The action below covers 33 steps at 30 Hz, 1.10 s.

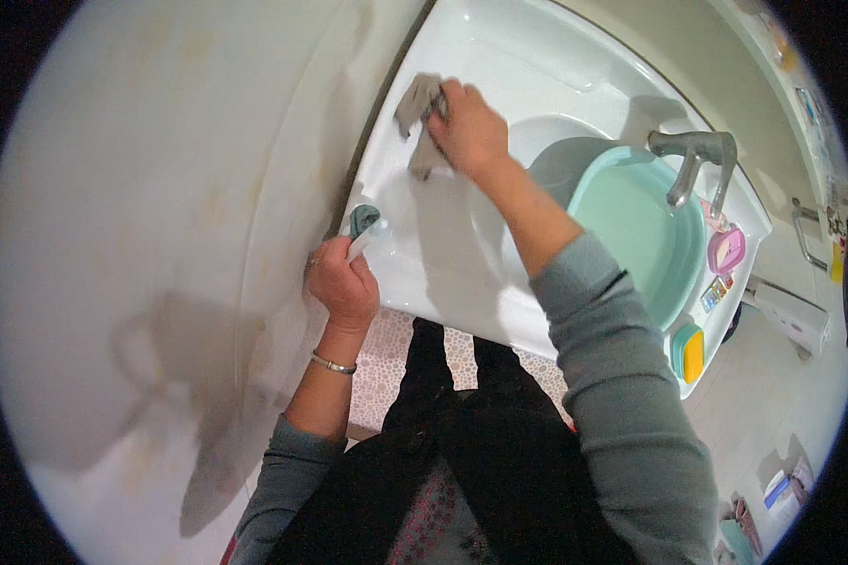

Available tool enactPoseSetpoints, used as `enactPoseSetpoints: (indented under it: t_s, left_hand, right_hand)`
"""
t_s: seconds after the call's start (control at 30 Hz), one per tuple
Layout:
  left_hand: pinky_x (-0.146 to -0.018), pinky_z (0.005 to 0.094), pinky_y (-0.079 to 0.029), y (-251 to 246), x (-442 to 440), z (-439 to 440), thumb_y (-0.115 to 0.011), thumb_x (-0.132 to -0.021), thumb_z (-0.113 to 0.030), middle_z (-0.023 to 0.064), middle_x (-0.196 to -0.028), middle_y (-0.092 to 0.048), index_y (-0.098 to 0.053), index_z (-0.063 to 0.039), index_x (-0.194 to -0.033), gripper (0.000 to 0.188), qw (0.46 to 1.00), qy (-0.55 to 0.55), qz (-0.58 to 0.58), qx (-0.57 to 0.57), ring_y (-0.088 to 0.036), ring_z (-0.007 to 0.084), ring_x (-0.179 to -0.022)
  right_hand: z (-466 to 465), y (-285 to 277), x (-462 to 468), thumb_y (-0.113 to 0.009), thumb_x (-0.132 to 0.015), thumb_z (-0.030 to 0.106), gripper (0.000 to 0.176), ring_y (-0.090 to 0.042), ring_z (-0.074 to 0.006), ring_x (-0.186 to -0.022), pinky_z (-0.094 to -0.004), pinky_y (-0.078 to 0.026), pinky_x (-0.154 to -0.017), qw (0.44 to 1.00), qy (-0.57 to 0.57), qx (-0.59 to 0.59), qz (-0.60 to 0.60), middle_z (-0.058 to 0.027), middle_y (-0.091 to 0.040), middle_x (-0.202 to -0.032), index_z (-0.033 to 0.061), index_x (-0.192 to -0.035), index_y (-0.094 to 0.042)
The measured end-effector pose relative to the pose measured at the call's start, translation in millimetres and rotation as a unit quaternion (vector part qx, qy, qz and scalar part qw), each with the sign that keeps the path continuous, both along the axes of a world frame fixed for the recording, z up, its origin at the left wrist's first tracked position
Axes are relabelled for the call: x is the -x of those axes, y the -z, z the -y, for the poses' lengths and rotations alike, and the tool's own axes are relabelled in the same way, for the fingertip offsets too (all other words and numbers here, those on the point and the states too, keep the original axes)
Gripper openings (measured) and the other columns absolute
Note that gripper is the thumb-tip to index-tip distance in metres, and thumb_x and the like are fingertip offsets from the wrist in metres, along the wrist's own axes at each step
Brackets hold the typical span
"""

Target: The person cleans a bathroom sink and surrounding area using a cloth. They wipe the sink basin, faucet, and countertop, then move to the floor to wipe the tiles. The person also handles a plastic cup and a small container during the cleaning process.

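A white ceramic washbasin point(459, 247) lies before me. My right hand point(468, 131) grips a grey-brown cloth point(418, 106) over the basin's upper left part, and a fold of the cloth hangs below the fingers. At the basin's left edge my left hand point(344, 281) is closed on a pale, translucent object point(362, 242), whose kind I cannot tell. Just above it is a dark green rolled item point(364, 219) by the rim; whether the two are joined is unclear. A mint-green plastic tub point(639, 226) with liquid in it stands in the bowl, right of my right forearm.
The metal faucet point(694, 159) reaches over the tub. Along the right ledge are a pink soap dish point(726, 251), a small printed packet point(716, 293) and a yellow sponge point(693, 356) in a green holder. A pale wall point(184, 176) borders the basin on the left.
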<state>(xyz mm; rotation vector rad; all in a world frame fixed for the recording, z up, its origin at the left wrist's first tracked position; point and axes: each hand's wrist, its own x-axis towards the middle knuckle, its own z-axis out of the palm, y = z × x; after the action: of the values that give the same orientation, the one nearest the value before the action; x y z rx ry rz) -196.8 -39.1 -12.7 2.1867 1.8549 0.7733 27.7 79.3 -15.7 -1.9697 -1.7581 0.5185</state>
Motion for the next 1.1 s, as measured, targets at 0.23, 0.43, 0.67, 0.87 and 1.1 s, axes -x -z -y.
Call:
enactPoseSetpoints:
  t_s: [0.23,0.43,0.67,0.87,1.1]
  left_hand:
    - [-0.069,0.0486,-0.045,11.6,4.7,1.5,-0.057,-0.083,-0.015,0.0188,-0.09,-0.06,-0.056,-0.002,-0.096,0.018,0.998,-0.006,0.024,-0.059,-0.058,0.04,-0.081]
    - [-0.07,0.0487,-0.045,8.1,3.7,1.2,-0.056,-0.087,-0.011,0.0183,-0.092,-0.059,-0.053,-0.004,-0.104,0.019,0.999,-0.012,-0.005,-0.045,-0.057,0.0385,-0.083]
    - [-0.069,0.0485,-0.045,9.9,3.8,-4.6,-0.058,-0.086,-0.01,0.0178,-0.094,-0.057,-0.051,-0.004,-0.106,0.022,0.998,-0.002,-0.012,-0.063,-0.057,0.0384,-0.084]
    - [-0.069,0.0492,-0.045,7.8,3.0,-0.3,-0.058,-0.086,-0.011,0.017,-0.094,-0.057,-0.051,-0.006,-0.106,0.021,0.997,-0.012,0.01,-0.072,-0.057,0.038,-0.083]
    - [-0.072,0.0493,-0.045,16.4,4.4,-1.9,-0.057,-0.087,-0.012,0.0177,-0.095,-0.058,-0.052,-0.005,-0.105,0.02,0.995,-0.016,0.018,-0.095,-0.057,0.0388,-0.087]
  right_hand:
    - [97.6,13.1,29.4,-0.066,-0.078,0.018,0.029,-0.065,-0.0322,-0.089,-0.0433,-0.055,-0.07,0.934,-0.348,0.04,-0.073,-0.0114,-0.058,-0.105,0.0129,-0.104,-0.053]
    - [149.3,-23.2,16.9,-0.064,-0.082,0.024,0.037,-0.066,-0.0316,-0.093,-0.0465,-0.054,-0.074,0.926,-0.326,0.19,-0.005,-0.0102,-0.061,-0.11,0.0133,-0.116,-0.051]
    - [29.7,-10.8,16.6,-0.059,-0.086,0.02,0.038,-0.065,-0.0334,-0.093,-0.0463,-0.053,-0.08,0.996,-0.09,0.03,0.0,-0.0114,-0.062,-0.106,0.0144,-0.123,-0.05]
    - [136.6,-7.4,30.5,-0.062,-0.08,0.017,0.033,-0.066,-0.0325,-0.087,-0.0431,-0.056,-0.067,0.924,-0.367,0.107,0.013,-0.0109,-0.059,-0.106,0.0194,-0.113,-0.058]
    - [166.7,-11.7,12.1,-0.063,-0.08,0.02,0.033,-0.066,-0.0301,-0.086,-0.0431,-0.055,-0.065,0.938,-0.331,0.098,0.019,-0.0091,-0.06,-0.105,0.0137,-0.111,-0.055]
